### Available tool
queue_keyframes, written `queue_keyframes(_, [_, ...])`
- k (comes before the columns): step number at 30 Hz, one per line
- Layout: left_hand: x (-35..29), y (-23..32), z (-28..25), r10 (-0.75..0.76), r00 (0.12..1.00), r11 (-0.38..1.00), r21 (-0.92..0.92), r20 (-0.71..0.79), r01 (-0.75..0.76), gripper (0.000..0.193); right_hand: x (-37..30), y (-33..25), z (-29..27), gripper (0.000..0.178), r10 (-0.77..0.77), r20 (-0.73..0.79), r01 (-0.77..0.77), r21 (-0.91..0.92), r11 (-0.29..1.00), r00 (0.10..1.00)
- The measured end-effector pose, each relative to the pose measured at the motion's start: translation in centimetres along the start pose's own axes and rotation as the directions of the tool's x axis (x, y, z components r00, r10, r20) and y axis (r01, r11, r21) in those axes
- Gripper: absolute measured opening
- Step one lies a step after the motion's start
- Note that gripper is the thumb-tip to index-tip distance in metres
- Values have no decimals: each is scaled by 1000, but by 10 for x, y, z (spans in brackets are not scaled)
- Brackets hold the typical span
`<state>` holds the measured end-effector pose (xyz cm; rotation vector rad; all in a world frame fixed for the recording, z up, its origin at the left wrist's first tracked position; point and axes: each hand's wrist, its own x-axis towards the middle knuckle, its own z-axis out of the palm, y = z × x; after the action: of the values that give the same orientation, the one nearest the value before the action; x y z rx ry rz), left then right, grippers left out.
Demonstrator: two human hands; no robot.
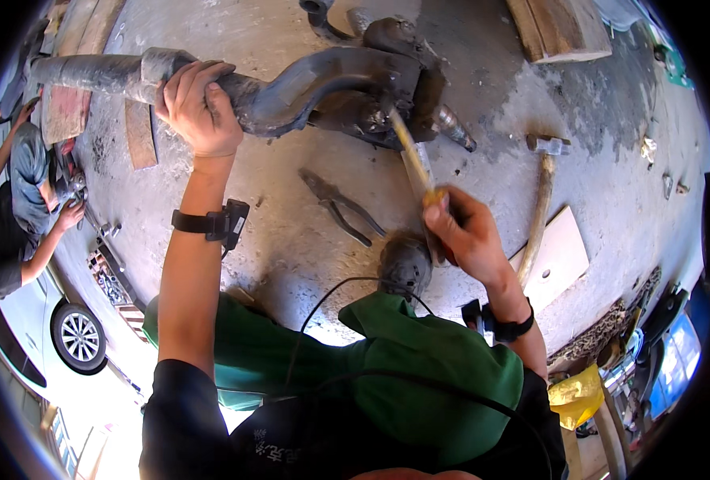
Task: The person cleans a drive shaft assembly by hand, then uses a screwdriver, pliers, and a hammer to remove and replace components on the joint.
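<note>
A long dark metal vehicle part [323, 80], like a bent axle beam with a tube at its left end, lies across the concrete floor. My left hand [200, 108] is wrapped round its tube, just right of a thicker collar. In my right hand [467, 228] is a thin yellowish stick-like tool [413, 148], pinched between thumb and fingers; its far tip reaches the knobby joint at the beam's right end. Motion blur hides the tool's exact kind. On the floor between my arms lie pliers [339, 206] with dark handles, their legs spread.
A hammer [545, 172] with a wooden handle lies at right, partly over a pale board [563, 244]. Wooden blocks [559, 28] stand far right, more wood [67, 112] far left. My shoe [405, 262] is below. Another person [27, 184] works at left near a white car [31, 320].
</note>
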<state>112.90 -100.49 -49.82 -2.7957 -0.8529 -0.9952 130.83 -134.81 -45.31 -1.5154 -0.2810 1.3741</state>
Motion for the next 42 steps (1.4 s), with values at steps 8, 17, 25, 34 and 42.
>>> queue_keyframes(8, [0,-4,6,3,998,999,-32,-60,-5,26,-22,-8,0,35,248,115,-246,-32,969,962])
queue_keyframes(17, [-2,-5,8,23,994,999,-35,-107,-27,24,-34,-15,18,31,-279,-121,95,-753,651,953])
queue_keyframes(25, [-2,0,7,-36,998,997,68,-50,39,27,-30,-17,15,33,-387,-150,103,-821,561,910])
queue_keyframes(34, [-1,-1,12,-40,992,999,7,-118,41,19,-39,-49,18,31,17,-274,-170,-546,821,962])
queue_keyframes(42, [-6,-7,11,-47,989,999,-34,-140,43,19,-19,-110,-14,28,162,-136,-211,-608,765,977])
